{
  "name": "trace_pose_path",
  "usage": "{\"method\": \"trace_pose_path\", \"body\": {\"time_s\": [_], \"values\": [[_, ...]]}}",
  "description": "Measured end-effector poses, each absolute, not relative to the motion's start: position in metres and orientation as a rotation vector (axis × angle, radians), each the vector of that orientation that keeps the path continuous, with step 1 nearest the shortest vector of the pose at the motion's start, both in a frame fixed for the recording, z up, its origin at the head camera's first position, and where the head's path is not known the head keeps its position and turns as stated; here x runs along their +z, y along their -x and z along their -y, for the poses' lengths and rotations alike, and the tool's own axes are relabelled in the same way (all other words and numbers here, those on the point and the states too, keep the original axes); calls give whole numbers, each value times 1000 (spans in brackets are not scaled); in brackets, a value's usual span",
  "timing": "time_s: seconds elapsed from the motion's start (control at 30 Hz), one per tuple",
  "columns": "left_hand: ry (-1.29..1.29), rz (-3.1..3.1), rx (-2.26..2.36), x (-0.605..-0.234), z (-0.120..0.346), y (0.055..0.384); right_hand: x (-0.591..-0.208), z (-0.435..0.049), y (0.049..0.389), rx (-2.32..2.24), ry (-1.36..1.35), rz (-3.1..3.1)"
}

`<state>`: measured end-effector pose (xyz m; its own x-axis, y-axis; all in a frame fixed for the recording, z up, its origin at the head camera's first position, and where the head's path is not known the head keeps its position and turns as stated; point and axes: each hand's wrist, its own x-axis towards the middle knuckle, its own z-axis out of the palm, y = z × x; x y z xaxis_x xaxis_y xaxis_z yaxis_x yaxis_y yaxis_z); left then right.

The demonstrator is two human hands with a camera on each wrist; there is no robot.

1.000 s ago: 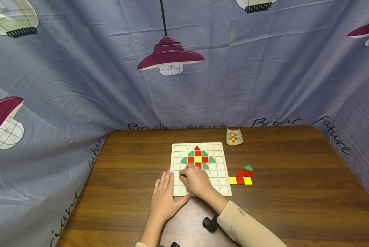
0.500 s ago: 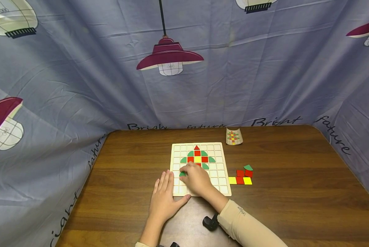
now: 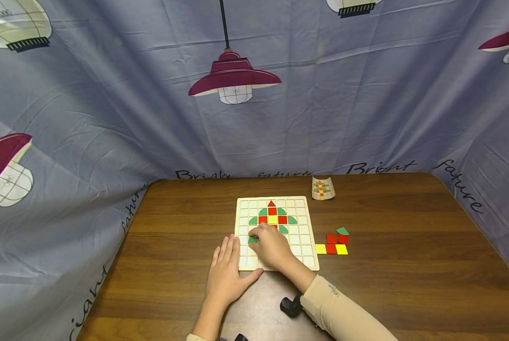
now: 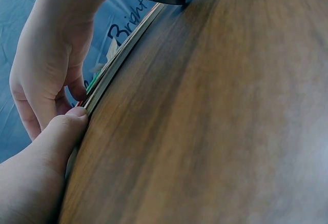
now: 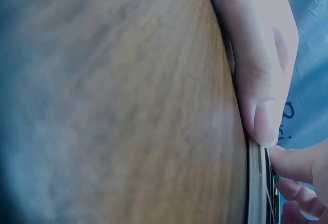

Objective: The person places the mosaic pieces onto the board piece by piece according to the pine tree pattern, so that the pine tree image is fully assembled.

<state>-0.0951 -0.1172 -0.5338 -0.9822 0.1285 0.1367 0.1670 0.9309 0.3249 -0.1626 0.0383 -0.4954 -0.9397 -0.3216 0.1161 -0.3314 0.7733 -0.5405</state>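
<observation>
A cream wooden grid board [image 3: 300, 240] lies on the table, bearing red, yellow and green tiles in a tree-like pattern with a red triangle [image 3: 272, 203] on top. My right hand [image 3: 274, 248] reaches over the board's lower middle and pinches a green quarter-circle tile [image 3: 252, 239] at a cell on the left; the fingers hide part of it and some cells. My left hand [image 3: 226, 279] lies flat, fingers along the board's left edge and thumb [image 4: 72, 124] at its near edge. The right wrist view also has that thumb on the board's edge [image 5: 256, 183].
Right of the board lie loose tiles: several red squares [image 3: 331, 249], two yellow squares [image 3: 341, 249] and a green piece [image 3: 343, 231]. Behind them stands a small curled pattern card [image 3: 323, 189]. A printed curtain [image 3: 343, 118] hangs behind the wooden table [image 3: 407, 246].
The right fingers and the green tile have shifted slightly to the right, and more of the tile shows now. My left hand stays put at the board's edge.
</observation>
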Motion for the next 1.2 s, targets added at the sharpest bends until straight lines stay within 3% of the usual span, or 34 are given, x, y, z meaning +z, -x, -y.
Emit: {"method": "trace_pose_path", "body": {"time_s": [1.2], "values": [[225, 2958, -540, -533, 116, 95, -499, -43, 166, 952, -686, 2837]]}}
